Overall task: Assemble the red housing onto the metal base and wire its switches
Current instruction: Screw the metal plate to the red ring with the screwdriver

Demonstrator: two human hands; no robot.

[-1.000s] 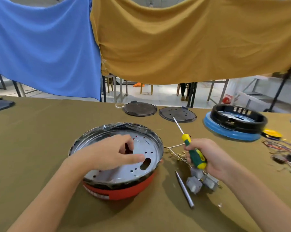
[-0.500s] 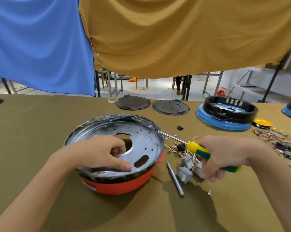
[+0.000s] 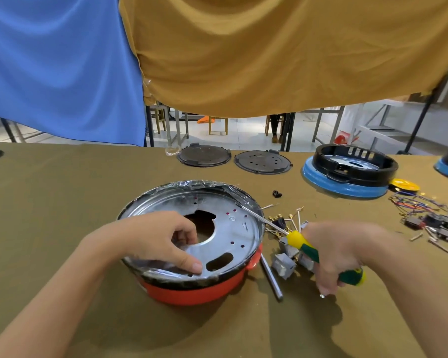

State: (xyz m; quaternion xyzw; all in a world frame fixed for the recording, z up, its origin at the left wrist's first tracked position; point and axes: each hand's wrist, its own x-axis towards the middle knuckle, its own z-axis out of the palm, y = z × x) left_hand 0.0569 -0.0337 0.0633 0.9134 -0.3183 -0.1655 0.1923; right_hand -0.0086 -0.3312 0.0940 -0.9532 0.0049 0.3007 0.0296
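Risk: screwdriver (image 3: 318, 251) clenched in right hand (image 3: 339, 251) skids off metal base (image 3: 233, 228), seated in red housing (image 3: 192, 293), toward switches (image 3: 285, 264) right of base; left hand (image 3: 161, 239) fingers curled, thumb pressing base's near rim.

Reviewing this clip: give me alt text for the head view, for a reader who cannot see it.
A person's left hand rests on the metal base seated in the red housing, while the right hand grips a yellow-green screwdriver with its tip at the base's rim. Grey switches with wires lie beside them on the olive table.
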